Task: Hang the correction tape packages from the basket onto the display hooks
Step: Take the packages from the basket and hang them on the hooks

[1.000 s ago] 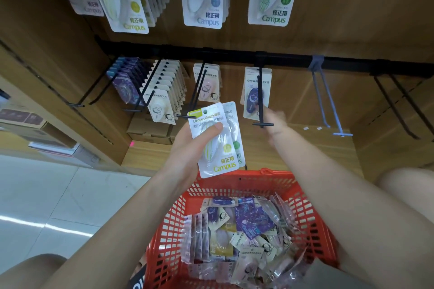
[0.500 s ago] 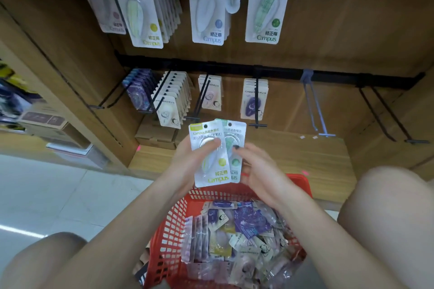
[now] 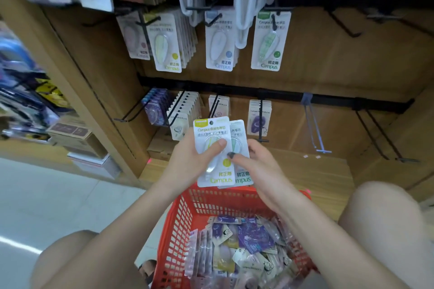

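Just above the far rim of the red basket [image 3: 180, 225], the left hand [image 3: 187, 166] grips two correction tape packages [image 3: 215, 152], thumb pressed on the front yellow one, a green one fanned out behind it to the right. Meanwhile the right hand [image 3: 256, 169] pinches the green package's edge. More packages lie heaped in the basket. Farther off, hooks [image 3: 313, 129] on the wooden display hold hanging packages.
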Motion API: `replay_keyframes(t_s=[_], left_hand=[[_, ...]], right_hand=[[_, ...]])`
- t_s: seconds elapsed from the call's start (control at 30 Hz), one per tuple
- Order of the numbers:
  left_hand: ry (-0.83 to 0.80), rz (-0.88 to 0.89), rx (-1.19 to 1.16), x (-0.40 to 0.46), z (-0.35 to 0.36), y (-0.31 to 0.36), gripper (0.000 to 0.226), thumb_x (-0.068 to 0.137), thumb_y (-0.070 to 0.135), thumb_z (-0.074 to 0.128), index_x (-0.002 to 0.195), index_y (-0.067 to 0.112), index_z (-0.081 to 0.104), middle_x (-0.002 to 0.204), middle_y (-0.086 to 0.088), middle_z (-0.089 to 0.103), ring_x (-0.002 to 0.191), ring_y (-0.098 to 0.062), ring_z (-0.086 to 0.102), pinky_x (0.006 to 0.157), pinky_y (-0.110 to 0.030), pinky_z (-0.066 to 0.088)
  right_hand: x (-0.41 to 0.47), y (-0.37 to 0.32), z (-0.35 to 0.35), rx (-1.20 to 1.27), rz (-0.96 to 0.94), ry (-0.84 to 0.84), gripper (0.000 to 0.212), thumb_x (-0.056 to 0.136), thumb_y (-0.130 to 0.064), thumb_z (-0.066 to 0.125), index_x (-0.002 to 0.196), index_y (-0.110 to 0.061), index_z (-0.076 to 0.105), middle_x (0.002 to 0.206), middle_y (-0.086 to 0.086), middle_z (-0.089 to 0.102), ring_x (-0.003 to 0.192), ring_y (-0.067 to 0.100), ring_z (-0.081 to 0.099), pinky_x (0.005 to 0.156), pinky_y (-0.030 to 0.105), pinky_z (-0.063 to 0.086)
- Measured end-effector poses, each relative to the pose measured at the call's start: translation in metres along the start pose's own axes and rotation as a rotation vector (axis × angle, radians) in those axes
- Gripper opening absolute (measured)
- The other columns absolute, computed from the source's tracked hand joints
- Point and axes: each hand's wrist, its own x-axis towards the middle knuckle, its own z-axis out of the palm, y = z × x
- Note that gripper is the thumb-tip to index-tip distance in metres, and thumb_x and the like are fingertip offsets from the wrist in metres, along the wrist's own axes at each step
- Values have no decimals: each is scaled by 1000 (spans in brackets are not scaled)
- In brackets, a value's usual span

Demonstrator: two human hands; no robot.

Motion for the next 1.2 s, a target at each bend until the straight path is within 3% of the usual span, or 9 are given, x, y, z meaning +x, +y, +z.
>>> replay_keyframes(t_s=[0.13, 0.37, 0.47, 0.57, 0.73, 0.87, 1.03, 1.2], left_hand=[[29, 62, -18, 6, -10, 18, 39, 95, 42, 74, 129, 31, 61, 120, 17, 75, 108, -2, 72, 94, -37, 59], [2, 72, -196, 15, -26, 42, 20, 98, 20, 72, 116, 18, 61, 107, 16, 77, 100, -6, 75, 75, -19, 58], [40, 116, -234, 21, -40, 53, 23, 98, 20, 73, 116, 14, 61, 111, 6, 78, 103, -13, 76, 78, -27, 63], [121, 116, -277, 27, -62, 58, 25, 98, 23, 73, 119, 18, 61, 112, 0, 79, 103, -19, 77, 77, -34, 64], [296, 142, -248, 46, -107, 66, 29, 97, 28, 73, 123, 27, 62, 115, 9, 77, 102, -13, 77, 73, -32, 65], [368, 130, -266, 70, -128, 78, 31, 99, 23, 69, 130, 22, 61, 120, 7, 75, 103, -11, 75, 79, -36, 63], [389, 89, -241, 89, -135, 80, 33, 100, 22, 66, 133, 20, 60, 123, 6, 73, 101, -9, 75, 82, -34, 63], [430, 69, -237, 93, -133, 74, 27, 100, 27, 65, 127, 28, 59, 121, 10, 72, 97, -6, 75, 76, -31, 63]], right_hand=[[5, -15, 2, 21, -75, 8, 26, 95, -13, 72, 120, -20, 69, 112, 4, 79, 102, 27, 77, 92, 56, 61], [13, -43, 7, 66, -219, 40, 25, 98, -13, 70, 121, -23, 69, 114, -2, 79, 105, 19, 77, 79, 33, 63], [15, -56, 7, 68, -264, 44, 27, 100, -11, 67, 123, -24, 68, 117, -4, 78, 109, 17, 75, 79, 30, 63], [15, -72, 2, 69, -302, 111, 25, 100, -11, 66, 122, -23, 67, 118, -6, 78, 109, 16, 75, 87, 40, 62], [13, -100, -14, -6, -414, 193, 26, 101, -14, 66, 124, -25, 65, 116, -10, 78, 106, 13, 76, 90, 47, 62], [18, -121, -19, -48, -503, 210, 26, 101, -14, 66, 125, -23, 64, 115, -12, 78, 107, 9, 75, 82, 31, 64], [28, -131, -20, -43, -493, 252, 18, 103, -16, 64, 118, -25, 64, 115, -14, 77, 107, 7, 74, 87, 33, 62], [29, -126, -20, -53, -502, 275, 16, 102, -17, 64, 113, -28, 64, 110, -17, 77, 102, 5, 74, 73, 23, 61]])
